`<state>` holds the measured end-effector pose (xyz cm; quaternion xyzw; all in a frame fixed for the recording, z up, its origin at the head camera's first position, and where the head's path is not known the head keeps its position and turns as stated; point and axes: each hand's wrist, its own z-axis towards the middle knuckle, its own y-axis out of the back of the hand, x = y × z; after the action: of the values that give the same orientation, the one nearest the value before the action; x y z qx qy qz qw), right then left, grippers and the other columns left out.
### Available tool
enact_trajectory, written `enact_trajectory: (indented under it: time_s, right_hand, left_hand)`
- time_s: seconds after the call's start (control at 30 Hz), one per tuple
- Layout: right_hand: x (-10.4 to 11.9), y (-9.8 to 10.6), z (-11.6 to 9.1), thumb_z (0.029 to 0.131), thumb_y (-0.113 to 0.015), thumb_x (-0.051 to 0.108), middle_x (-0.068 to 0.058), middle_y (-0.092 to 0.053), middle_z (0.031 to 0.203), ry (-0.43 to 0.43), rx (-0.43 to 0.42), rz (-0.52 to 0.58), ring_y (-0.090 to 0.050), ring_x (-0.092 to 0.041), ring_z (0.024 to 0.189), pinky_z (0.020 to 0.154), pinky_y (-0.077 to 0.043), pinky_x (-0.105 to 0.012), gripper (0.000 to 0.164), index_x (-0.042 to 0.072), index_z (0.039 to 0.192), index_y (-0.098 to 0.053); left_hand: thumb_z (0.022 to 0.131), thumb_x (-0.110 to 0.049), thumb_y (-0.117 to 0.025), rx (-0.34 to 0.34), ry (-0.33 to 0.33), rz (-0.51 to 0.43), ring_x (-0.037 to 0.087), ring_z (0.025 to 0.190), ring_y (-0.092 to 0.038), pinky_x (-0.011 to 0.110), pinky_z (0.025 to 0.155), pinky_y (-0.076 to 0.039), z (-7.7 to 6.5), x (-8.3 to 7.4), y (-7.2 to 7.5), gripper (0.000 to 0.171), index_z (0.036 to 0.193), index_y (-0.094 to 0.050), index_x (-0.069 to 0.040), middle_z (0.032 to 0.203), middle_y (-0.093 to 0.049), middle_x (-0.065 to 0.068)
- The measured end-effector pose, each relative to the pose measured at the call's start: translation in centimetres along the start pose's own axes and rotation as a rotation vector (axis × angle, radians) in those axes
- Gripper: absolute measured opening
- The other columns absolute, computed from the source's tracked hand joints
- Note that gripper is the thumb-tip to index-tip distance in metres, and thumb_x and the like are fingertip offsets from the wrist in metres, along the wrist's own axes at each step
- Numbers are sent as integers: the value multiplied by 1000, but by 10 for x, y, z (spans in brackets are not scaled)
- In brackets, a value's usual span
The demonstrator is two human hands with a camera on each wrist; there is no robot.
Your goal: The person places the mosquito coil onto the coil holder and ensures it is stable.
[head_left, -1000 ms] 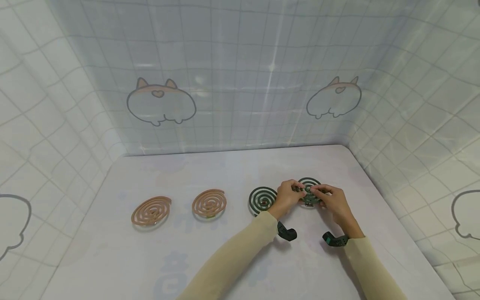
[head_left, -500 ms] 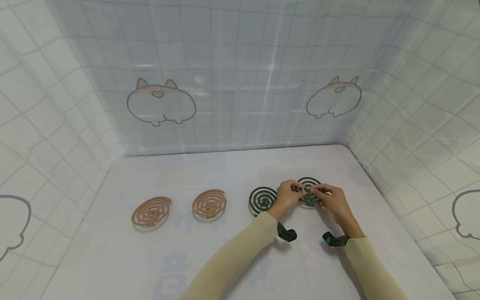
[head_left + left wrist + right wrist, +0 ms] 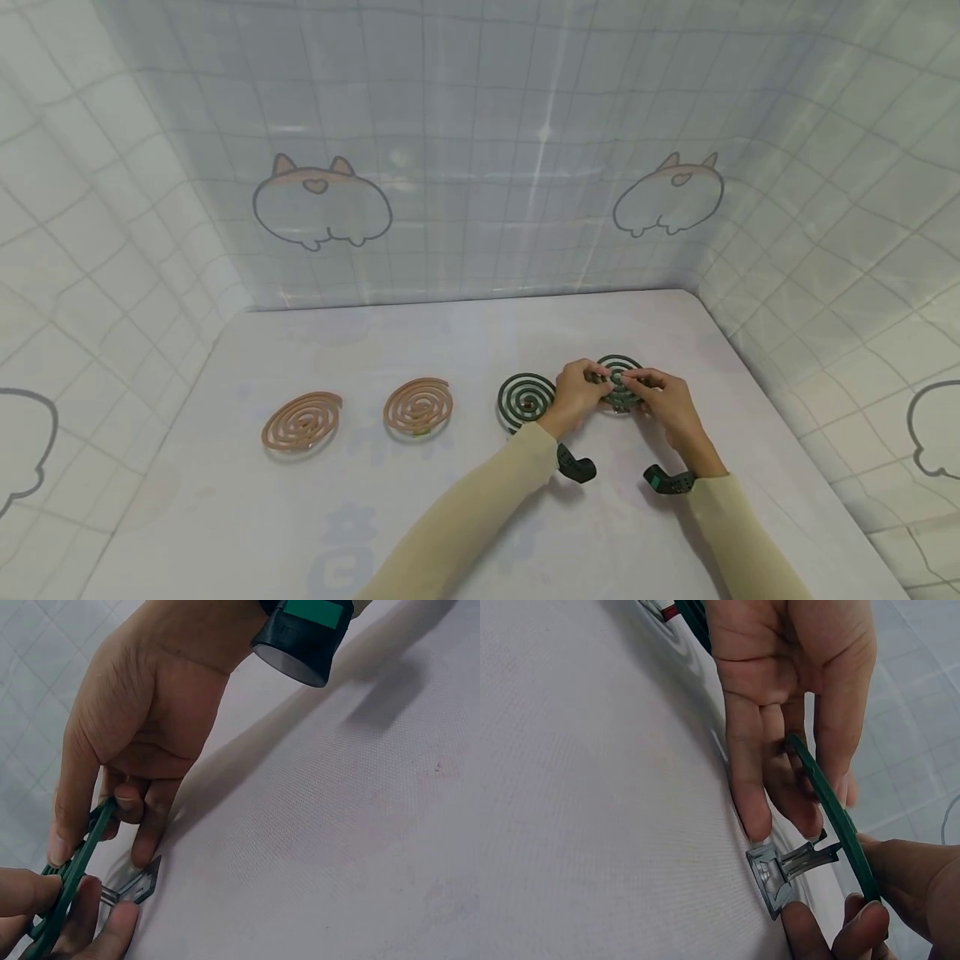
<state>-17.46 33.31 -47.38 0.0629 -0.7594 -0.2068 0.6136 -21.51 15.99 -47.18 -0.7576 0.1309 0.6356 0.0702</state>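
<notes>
At the right of the head view, a green mosquito coil [image 3: 620,367] sits tilted on a small metal stand [image 3: 771,874]. My left hand [image 3: 576,396] pinches its left part, thumb on one face and fingers behind. From the other side my right hand [image 3: 670,408] pinches it likewise; this hand fills the top of the left wrist view. Lower fingers of both hands reach down to the stand's base in the wrist views. Edge-on, the coil [image 3: 838,817] shows just above the stand's prong. A second green coil [image 3: 522,398] lies beside my left wrist, partly covered by it.
Two brown mosquito coils [image 3: 417,407] stand on the white table [image 3: 247,517] to the left, raised on their supports and slightly tilted. Black wrist cameras [image 3: 670,480] hang below both wrists. Tiled-pattern walls [image 3: 465,167] enclose the table at back and sides.
Both hands stay on the green coil in nearly the same place, with only slight finger movement. The other coils have not moved.
</notes>
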Motion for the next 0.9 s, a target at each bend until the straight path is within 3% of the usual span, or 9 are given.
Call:
enact_trajectory:
  time_s: [0.13,0.37,0.6,0.9]
  right_hand:
    - [0,0,0,98,-73,35,-8,-59,108,-2,3,7,-53,-14,82,66,-54,-25,45,1,126,-70]
    - [1,-1,-4,98,-73,35,-8,-57,106,2,-17,10,-51,-14,82,65,-52,-24,43,0,123,-71]
    - [-1,0,-5,99,-72,35,-10,-60,106,-2,-7,-3,-54,-14,85,67,-54,-24,43,0,124,-70]
    - [-2,-1,-4,99,-72,33,-8,-63,106,-10,-4,-13,-54,-14,83,67,-52,-25,42,-1,125,-69]
  left_hand:
    - [92,-1,-76,2,16,-19,19,67,-68,34,63,-61,0,1,-1,12,102,-74,-7,88,-61,2]
    - [92,-6,-78,-9,12,37,19,66,-67,28,63,-55,2,1,-1,11,100,-75,-12,85,-62,-1]
    - [91,-2,-78,-1,21,21,16,65,-65,29,61,-57,1,1,-1,11,100,-75,-9,85,-62,0]
    - [92,1,-75,16,32,-39,22,70,-67,37,65,-62,0,1,-1,12,102,-74,-5,83,-62,6]
